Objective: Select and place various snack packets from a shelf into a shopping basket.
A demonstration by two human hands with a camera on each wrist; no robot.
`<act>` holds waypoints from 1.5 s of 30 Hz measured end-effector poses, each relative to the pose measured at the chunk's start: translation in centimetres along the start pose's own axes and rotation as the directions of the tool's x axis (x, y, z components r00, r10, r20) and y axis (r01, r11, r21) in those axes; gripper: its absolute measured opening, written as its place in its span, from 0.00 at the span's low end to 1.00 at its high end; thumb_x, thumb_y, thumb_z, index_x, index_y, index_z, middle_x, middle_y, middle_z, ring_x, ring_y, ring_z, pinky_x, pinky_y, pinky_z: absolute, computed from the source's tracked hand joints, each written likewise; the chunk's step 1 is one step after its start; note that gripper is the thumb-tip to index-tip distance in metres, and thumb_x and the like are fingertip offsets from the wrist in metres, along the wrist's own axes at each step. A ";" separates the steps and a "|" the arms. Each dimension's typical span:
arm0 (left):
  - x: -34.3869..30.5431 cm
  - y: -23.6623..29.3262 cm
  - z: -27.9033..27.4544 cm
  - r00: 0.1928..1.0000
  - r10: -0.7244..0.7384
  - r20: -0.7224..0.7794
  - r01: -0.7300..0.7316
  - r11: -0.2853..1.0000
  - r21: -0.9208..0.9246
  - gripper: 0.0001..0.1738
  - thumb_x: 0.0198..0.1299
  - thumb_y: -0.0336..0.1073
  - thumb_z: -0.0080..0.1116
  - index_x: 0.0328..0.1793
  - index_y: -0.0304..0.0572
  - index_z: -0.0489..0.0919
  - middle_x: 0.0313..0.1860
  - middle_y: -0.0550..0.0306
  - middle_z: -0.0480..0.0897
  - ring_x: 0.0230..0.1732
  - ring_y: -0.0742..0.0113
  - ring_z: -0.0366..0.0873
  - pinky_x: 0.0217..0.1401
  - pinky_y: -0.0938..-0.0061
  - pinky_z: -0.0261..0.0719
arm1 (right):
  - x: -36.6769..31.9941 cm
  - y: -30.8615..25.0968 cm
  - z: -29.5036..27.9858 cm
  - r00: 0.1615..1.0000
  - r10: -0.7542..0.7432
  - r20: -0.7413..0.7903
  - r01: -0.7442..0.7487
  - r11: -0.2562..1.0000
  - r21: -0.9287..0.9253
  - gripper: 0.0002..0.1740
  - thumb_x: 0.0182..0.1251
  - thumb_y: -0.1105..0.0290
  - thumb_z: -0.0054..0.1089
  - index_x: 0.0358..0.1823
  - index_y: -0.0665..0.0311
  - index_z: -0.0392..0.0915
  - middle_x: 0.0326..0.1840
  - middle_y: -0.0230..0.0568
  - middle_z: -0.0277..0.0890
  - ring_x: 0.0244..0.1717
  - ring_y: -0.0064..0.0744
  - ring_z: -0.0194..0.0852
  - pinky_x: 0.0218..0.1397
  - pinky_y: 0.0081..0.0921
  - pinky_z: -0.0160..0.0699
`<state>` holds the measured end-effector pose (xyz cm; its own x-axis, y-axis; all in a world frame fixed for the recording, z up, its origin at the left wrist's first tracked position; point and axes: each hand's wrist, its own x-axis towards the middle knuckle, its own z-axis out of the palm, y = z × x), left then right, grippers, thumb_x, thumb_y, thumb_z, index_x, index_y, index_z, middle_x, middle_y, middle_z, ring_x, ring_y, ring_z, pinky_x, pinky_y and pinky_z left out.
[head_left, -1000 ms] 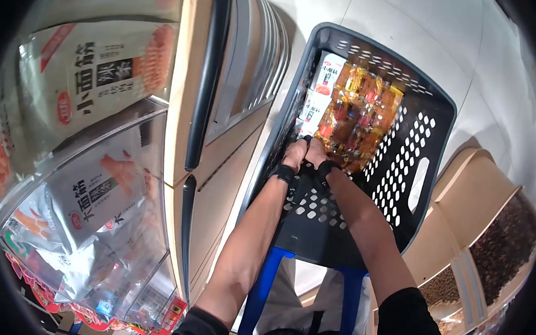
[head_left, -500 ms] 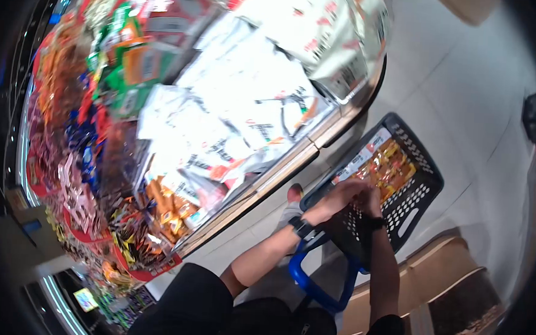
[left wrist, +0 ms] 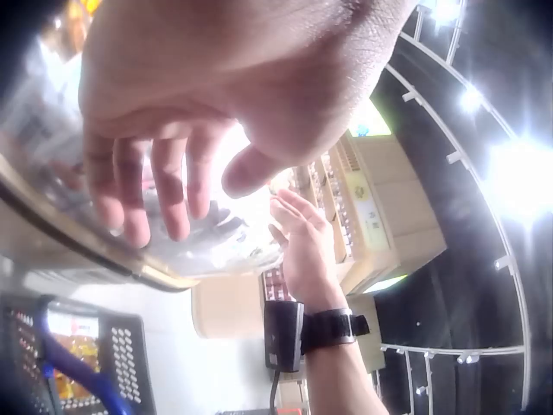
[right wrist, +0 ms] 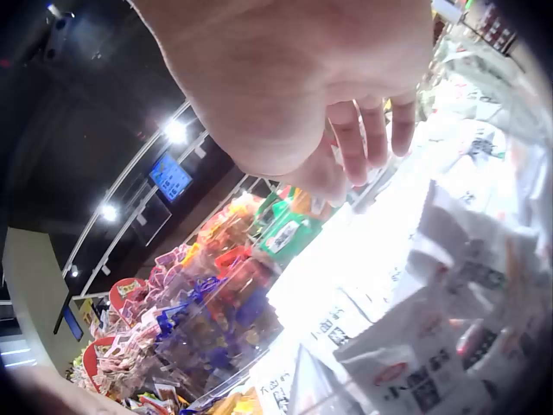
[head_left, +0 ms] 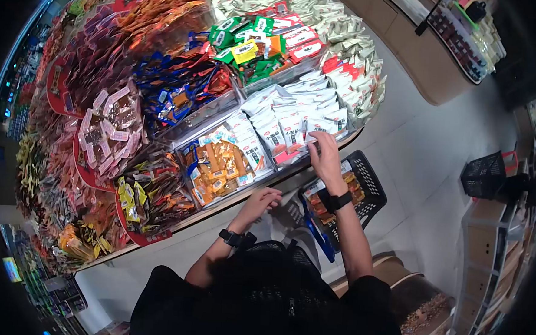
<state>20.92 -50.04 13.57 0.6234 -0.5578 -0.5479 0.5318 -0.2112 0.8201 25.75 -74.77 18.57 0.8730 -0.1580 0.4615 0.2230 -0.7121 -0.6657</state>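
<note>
My right hand (head_left: 326, 161) reaches over the front edge of the snack counter, its fingertips right at the white snack packets (head_left: 291, 129). In the right wrist view its fingers (right wrist: 350, 143) hang loosely bent above these packets, and no packet shows in the hand. My left hand (head_left: 260, 206) hovers by the counter's wooden edge with loose, parted fingers, holding nothing. Nearest to it are orange-brown snack packets (head_left: 219, 165) in a clear bin. Beneath my right forearm stands a black basket (head_left: 373, 188) with a blue handle (head_left: 319, 234), carrying amber packs (head_left: 355, 188) and a white packet (head_left: 345, 167).
More bins on the counter hold green packets (head_left: 264, 64), blue packets (head_left: 177, 99) and pink packets (head_left: 113, 123). Clear dividers (head_left: 238, 96) separate some bins. Wooden bins (head_left: 419, 297) stand at the lower right, and another black basket (head_left: 484, 176) is farther right.
Both hands have left the black basket. My right hand has moved to the white packets, my left to the counter's edge. The head view has swung, showing more of the counter.
</note>
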 end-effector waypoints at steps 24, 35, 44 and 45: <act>-5.5 4.8 -3.0 0.894 0.375 -0.247 -0.416 0.899 -0.140 0.19 0.69 0.40 0.47 0.58 0.33 0.71 0.48 0.56 0.79 0.44 0.74 0.76 0.46 0.80 0.75 | 4.4 -1.9 3.4 0.937 0.315 0.149 -0.337 0.928 0.159 0.19 0.50 0.67 0.73 0.24 0.65 0.66 0.18 0.34 0.72 0.19 0.19 0.66 0.24 0.20 0.66; -5.7 9.9 4.6 0.873 0.463 -0.151 -0.487 0.827 -0.280 0.14 0.65 0.33 0.53 0.53 0.30 0.73 0.42 0.56 0.81 0.40 0.79 0.78 0.42 0.85 0.76 | -5.0 -11.0 -5.5 0.760 0.384 0.525 -0.643 0.325 0.694 0.12 0.61 0.70 0.64 0.43 0.68 0.77 0.35 0.32 0.80 0.35 0.13 0.75 0.37 0.13 0.72; -6.1 9.6 6.7 0.877 0.432 -0.209 -0.469 0.865 -0.180 0.17 0.65 0.36 0.54 0.53 0.29 0.75 0.41 0.55 0.82 0.36 0.79 0.79 0.35 0.86 0.76 | -7.4 -11.3 -7.8 0.751 0.453 0.481 -0.625 0.250 0.740 0.24 0.62 0.71 0.62 0.56 0.74 0.68 0.44 0.41 0.80 0.41 0.19 0.77 0.44 0.16 0.75; -6.2 9.6 6.7 0.863 0.430 -0.266 -0.488 0.845 -0.217 0.17 0.65 0.36 0.55 0.53 0.29 0.76 0.41 0.54 0.82 0.37 0.80 0.78 0.33 0.87 0.75 | -7.5 -11.8 -8.0 0.748 0.453 0.485 -0.628 0.245 0.739 0.24 0.62 0.71 0.62 0.56 0.74 0.68 0.44 0.41 0.80 0.41 0.19 0.77 0.44 0.16 0.75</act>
<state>18.34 -54.02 25.96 0.9190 -0.3586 -0.1642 0.2697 0.2676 0.9250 13.13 -70.66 27.63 0.9645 -0.1087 -0.2407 -0.1727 0.4298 -0.8863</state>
